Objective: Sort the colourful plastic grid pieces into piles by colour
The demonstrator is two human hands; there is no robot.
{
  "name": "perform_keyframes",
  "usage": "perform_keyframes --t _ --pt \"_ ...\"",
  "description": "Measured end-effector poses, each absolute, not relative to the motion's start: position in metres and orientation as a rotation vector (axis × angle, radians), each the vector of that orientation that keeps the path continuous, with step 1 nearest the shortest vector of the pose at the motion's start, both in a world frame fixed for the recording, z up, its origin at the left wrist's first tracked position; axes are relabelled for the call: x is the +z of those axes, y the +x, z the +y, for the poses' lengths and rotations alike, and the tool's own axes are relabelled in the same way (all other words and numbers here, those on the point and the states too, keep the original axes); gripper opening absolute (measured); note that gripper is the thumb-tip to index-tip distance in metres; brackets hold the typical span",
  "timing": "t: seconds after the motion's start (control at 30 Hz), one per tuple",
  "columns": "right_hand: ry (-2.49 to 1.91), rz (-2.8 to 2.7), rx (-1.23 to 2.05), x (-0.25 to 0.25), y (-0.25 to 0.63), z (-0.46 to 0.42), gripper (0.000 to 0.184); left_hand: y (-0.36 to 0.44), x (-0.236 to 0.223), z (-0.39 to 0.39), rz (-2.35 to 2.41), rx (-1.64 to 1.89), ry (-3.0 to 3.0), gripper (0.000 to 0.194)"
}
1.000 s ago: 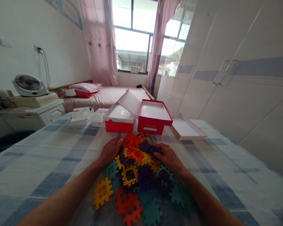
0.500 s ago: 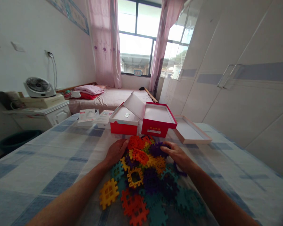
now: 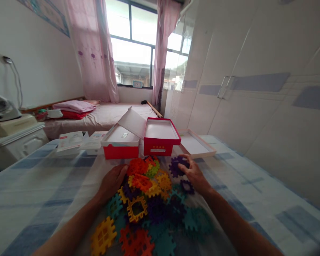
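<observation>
A heap of toothed plastic building pieces in several colours lies before me on the bed cover. My right hand (image 3: 196, 174) pinches a purple building piece (image 3: 177, 167) at the heap's far right, thumb on its face. Just below it is another purple piece with a square hole (image 3: 186, 187). My left hand (image 3: 111, 183) rests along the heap's left edge, fingers extended beside the red pieces (image 3: 137, 166) and holding nothing I can see. Nearer me are a yellow frame piece (image 3: 137, 209), a yellow window-like piece (image 3: 103, 235), a red-orange piece (image 3: 136, 241) and teal pieces (image 3: 164, 244).
Beyond the heap stand a red-and-white box (image 3: 121, 151) with its lid raised and a crimson box (image 3: 162, 141). A shallow pale tray-like lid (image 3: 196, 144) lies to their right. Small white boxes (image 3: 70, 141) are at the left. A wardrobe (image 3: 245, 117) lines the right side.
My right hand has drawn the purple piece rightward, away from the heap, so a gap now shows between them. The left hand stays by the heap. The view has turned to the right.
</observation>
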State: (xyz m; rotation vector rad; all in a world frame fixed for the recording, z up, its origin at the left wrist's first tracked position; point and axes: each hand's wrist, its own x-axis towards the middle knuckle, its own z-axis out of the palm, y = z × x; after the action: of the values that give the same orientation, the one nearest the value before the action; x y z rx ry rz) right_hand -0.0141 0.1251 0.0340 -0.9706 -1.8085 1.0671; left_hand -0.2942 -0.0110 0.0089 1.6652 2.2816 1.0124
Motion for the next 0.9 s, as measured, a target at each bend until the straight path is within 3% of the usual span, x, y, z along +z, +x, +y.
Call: perform_keyframes --t 0.3,0.47,0.57,0.73,0.9 --pt "-1.603 -1.381 0.711 0.023 0.137 0.219 0.04 -0.303 0.001 -0.007 2.296 0.984 1.692 0.051" --pt "-1.801 -1.405 0.381 0.029 0.153 0.225 0.047 -0.304 0.0 -0.006 2.283 0.99 1.693 0.052" --pt "-1.747 -1.558 0.256 0.03 0.133 0.22 0.043 -0.304 0.0 -0.007 2.277 1.0 1.705 0.051" --pt "-1.515 -1.914 0.29 0.025 0.079 0.201 0.033 -0.308 -0.004 -0.005 2.287 0.987 1.705 0.052" --pt "-1.163 -2.302 0.648 0.033 0.046 0.162 0.029 -0.304 -0.002 -0.007 2.301 0.974 1.659 0.054"
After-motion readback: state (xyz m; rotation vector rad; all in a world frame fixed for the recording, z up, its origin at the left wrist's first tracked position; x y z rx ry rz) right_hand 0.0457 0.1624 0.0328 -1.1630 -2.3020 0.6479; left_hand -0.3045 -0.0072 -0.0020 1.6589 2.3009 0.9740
